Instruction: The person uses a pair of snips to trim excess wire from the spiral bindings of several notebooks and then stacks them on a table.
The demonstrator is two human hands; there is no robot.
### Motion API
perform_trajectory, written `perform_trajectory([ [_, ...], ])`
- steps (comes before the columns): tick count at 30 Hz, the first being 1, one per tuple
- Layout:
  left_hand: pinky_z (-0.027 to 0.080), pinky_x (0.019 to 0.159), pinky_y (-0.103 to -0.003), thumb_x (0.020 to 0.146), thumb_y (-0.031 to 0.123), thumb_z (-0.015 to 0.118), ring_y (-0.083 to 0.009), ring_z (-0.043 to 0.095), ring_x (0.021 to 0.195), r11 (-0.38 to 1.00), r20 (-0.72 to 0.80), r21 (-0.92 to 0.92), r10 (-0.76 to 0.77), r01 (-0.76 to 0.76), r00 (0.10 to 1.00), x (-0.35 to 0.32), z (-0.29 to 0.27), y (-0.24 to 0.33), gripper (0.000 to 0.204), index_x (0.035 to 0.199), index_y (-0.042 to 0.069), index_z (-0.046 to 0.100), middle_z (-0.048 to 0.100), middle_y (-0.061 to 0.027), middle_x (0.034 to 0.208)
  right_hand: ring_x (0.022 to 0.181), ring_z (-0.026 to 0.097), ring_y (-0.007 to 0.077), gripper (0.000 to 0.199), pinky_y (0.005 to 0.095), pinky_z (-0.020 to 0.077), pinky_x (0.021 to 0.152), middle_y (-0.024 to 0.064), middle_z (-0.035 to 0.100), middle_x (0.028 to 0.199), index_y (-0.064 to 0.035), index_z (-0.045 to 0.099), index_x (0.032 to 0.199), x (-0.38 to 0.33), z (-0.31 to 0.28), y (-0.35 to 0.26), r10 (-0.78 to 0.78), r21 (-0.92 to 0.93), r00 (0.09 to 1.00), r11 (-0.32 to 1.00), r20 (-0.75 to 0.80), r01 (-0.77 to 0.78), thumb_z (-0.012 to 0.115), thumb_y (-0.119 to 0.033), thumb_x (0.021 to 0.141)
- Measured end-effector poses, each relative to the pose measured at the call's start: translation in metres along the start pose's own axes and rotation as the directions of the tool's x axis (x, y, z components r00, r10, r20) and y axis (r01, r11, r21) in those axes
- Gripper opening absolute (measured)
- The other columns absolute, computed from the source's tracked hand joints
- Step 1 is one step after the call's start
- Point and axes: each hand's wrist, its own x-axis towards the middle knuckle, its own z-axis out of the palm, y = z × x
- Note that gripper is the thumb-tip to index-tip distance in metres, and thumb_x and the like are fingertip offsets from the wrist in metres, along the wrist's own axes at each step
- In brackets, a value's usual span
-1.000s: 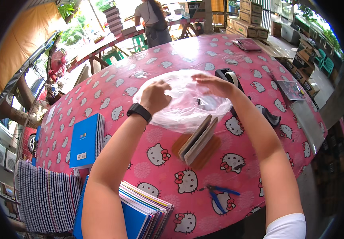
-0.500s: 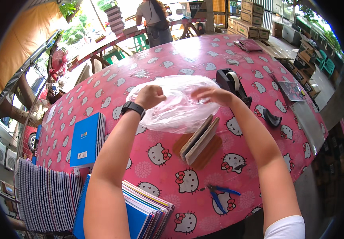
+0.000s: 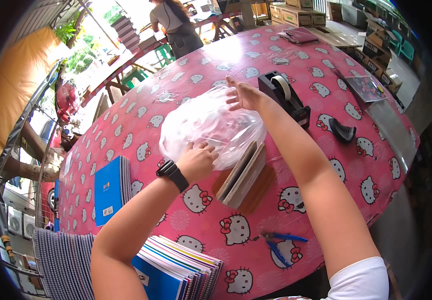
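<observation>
At the table's left edge lies a blue notebook, flat on the pink patterned cloth. Below it, at the near left corner, a fanned stack of notebooks overhangs the near edge, with a grey striped pile just beside it, off the table's left.

The left hand, a black watch on its wrist, is curled with its fingers gripping the near edge of a clear plastic bag. The bag sits puffed up and crumpled near the middle of the table, its near right side touching a small stack of thin books that lies tilted on a brown board. Whether the books are partly inside the bag cannot be told.

The right hand is open, fingers spread, pressed flat against the far right side of the bag; it grasps nothing. Both forearms come in from the near edge.

Just right of that hand stands a black tape dispenser with a pale roll on it. Toward the near edge, right of the forearm's left side, lie blue-handled pliers. Further right a small black comb-like piece rests on the cloth, well apart from the bag. Near the right edge lies a thin flat booklet, and at the far edge a maroon flat item.

Beyond the far left corner a person stands at another table.
</observation>
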Motion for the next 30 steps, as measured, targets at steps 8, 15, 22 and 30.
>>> perform_trajectory([
  [8,0.034,0.103,-0.038,0.081,0.029,0.060,-0.0292,0.049,0.118,0.985,0.474,-0.070,-0.106,0.157,0.874,-0.006,-0.006,-0.044,0.043,0.119,0.008,0.058,0.054,-0.0133,0.125,0.095,0.057,0.0167,0.045,0.0299,0.0440,0.088,0.0059,0.059,0.103,-0.0068,0.054,0.124,-0.048,0.025,0.014,0.162,-0.534,0.876,0.836,0.455,0.123,0.058,-0.036,0.090],
  [15,0.046,0.089,-0.035,0.083,0.015,0.063,-0.0263,0.061,0.101,0.855,-0.097,-0.502,-0.205,0.130,0.974,-0.095,-0.101,0.011,0.035,0.117,0.007,0.059,0.060,-0.0154,0.116,0.084,0.063,0.0166,0.032,0.0272,0.0496,0.075,0.0096,0.065,0.094,-0.0009,0.060,0.105,-0.159,0.004,-0.012,-0.378,-0.008,0.926,0.926,0.001,0.378,0.055,-0.029,0.091],
  [22,0.038,0.098,-0.036,0.085,0.025,0.063,-0.0262,0.054,0.114,0.696,-0.339,-0.640,-0.636,0.325,0.693,-0.343,-0.130,0.132,0.041,0.120,0.004,0.057,0.059,-0.0132,0.118,0.095,0.059,0.0207,0.043,0.0337,0.0472,0.082,0.0092,0.063,0.103,-0.0020,0.058,0.113,-0.347,0.040,0.097,0.036,-0.583,0.997,0.812,0.071,0.012,0.065,-0.033,0.083],
  [30,0.036,0.099,-0.036,0.088,0.023,0.059,-0.0190,0.051,0.113,0.275,-0.301,-0.926,-0.951,0.259,-0.068,-0.482,-0.002,0.240,0.036,0.115,0.000,0.056,0.057,-0.0103,0.120,0.118,0.040,0.0305,0.081,0.0441,0.0325,0.099,0.0138,0.045,0.128,-0.0036,0.045,0.128,-0.405,0.105,0.163,-0.422,-0.997,0.904,0.069,-0.072,-0.047,0.075,-0.042,0.064],
])
